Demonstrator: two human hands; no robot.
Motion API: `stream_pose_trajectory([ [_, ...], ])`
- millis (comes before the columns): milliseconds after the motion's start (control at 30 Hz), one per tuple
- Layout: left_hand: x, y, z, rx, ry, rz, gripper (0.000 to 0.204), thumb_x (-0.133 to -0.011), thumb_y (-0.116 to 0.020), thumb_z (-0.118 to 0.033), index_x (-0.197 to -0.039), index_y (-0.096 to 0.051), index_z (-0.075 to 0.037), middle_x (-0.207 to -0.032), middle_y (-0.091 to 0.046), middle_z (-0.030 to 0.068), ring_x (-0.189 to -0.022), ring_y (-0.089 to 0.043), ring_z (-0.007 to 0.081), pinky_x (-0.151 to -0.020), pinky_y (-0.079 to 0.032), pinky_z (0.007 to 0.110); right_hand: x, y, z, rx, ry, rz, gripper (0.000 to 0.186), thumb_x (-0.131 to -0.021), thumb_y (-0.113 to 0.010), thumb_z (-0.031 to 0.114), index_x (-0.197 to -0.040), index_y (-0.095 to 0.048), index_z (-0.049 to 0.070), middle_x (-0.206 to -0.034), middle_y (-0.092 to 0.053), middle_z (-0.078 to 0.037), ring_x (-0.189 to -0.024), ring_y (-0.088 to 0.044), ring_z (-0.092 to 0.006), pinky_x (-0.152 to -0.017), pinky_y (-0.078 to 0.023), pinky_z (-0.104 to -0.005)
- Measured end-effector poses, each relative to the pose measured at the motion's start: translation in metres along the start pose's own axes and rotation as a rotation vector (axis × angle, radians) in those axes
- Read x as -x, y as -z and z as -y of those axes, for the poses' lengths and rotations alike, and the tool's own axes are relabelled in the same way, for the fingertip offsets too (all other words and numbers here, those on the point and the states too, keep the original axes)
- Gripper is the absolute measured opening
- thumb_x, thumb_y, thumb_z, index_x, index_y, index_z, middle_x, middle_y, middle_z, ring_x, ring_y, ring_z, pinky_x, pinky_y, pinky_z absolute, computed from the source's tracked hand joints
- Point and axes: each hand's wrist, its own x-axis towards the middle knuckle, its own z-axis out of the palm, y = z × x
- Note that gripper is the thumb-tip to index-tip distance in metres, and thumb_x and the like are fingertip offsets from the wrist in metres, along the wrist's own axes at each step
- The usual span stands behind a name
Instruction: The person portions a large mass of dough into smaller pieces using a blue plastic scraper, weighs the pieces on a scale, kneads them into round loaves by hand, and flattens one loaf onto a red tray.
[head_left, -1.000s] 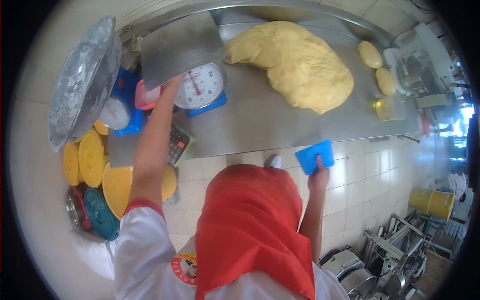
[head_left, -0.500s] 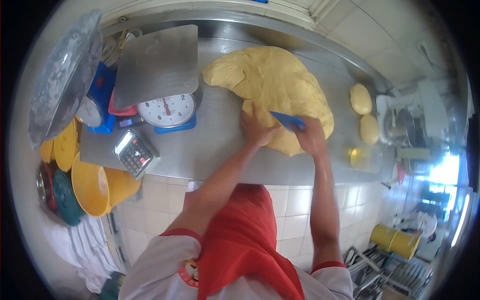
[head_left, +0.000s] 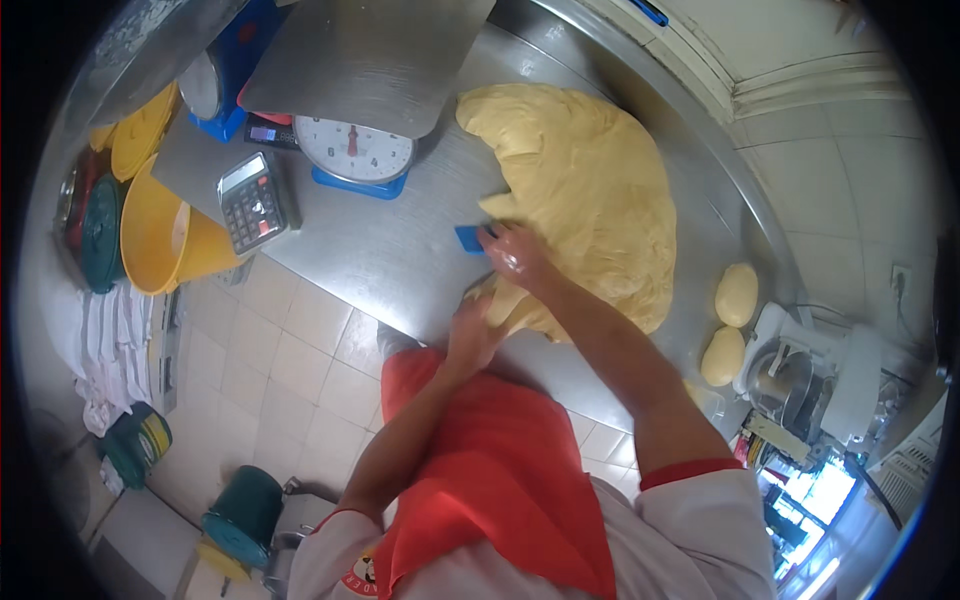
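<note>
A large mound of yellow dough [head_left: 600, 200] spreads over the steel table [head_left: 340, 265]. At its left edge my right hand [head_left: 515, 255] is closed around a blue dough scraper [head_left: 468, 240], whose blade points left over bare steel. Closer to my body, my left hand [head_left: 474, 328] grips the near left end of the dough; its fingertips are partly hidden. Two smooth dough balls, one [head_left: 737, 295] farther and one [head_left: 722, 357] nearer, lie to the right of the mound.
Left on the table are a dial scale [head_left: 355, 150] with a flat metal pan [head_left: 370, 65] and a calculator [head_left: 252, 205]. A yellow bucket [head_left: 150, 235] stands beyond the table's left end. A white stand mixer [head_left: 790, 365] is at the right. The table's near edge runs before my red apron [head_left: 490, 450].
The view has turned and shifted. My right hand has carried the scraper from the dough to its left edge. My left hand has moved nearer my body, onto the dough's near end.
</note>
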Motion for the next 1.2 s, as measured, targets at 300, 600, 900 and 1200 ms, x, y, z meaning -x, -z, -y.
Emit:
stream_pose_trajectory([
  [300, -0.047, 0.023, -0.099, -0.385, -0.270, -0.061, 0.072, -0.074, -0.080, -0.038, -0.130, -0.054, -0.002, -0.135, -0.052, 0.0180, -0.122, -0.051, 0.0346, -0.104, -0.039, 0.048, 0.046, 0.133, -0.064, -0.257, -0.186, -0.015, 0.015, -0.079, -0.059, 0.011, -0.084, -0.072, 0.005, -0.081, -0.067, -0.023, -0.087, -0.065, -0.0406, -0.080, -0.052, -0.0501],
  [600, -0.057, -0.008, -0.063, -0.565, 0.001, 0.296, 0.060, -0.076, -0.075, -0.042, -0.121, -0.061, -0.006, -0.104, -0.069, 0.0175, -0.101, -0.066, 0.0360, -0.094, -0.048, 0.046, 0.062, 0.030, -0.060, -0.028, -0.226, 0.163, 0.018, -0.079, -0.060, 0.013, -0.091, -0.069, 0.005, -0.089, -0.069, -0.020, -0.089, -0.067, -0.0382, -0.081, -0.054, -0.0475],
  [900, -0.012, 0.048, -0.060, -0.596, -0.359, -0.053, 0.065, -0.076, -0.076, -0.045, -0.124, -0.059, -0.005, -0.112, -0.066, 0.0169, -0.110, -0.061, 0.0349, -0.095, -0.048, 0.046, 0.078, 0.121, -0.060, -0.429, -0.509, -0.056, 0.025, -0.076, -0.064, 0.017, -0.087, -0.066, -0.005, -0.090, -0.066, -0.028, -0.090, -0.064, -0.0434, -0.081, -0.052, -0.0490],
  [1200, -0.079, -0.020, -0.089, -0.542, -0.204, 0.486, 0.065, -0.067, -0.080, -0.047, -0.118, -0.061, -0.011, -0.104, -0.068, 0.0147, -0.098, -0.066, 0.0331, -0.085, -0.052, 0.046, 0.161, 0.058, -0.006, -0.510, -0.862, -0.150, 0.021, -0.077, -0.064, 0.013, -0.090, -0.066, -0.004, -0.091, -0.066, -0.030, -0.091, -0.064, -0.0465, -0.079, -0.051, -0.0525],
])
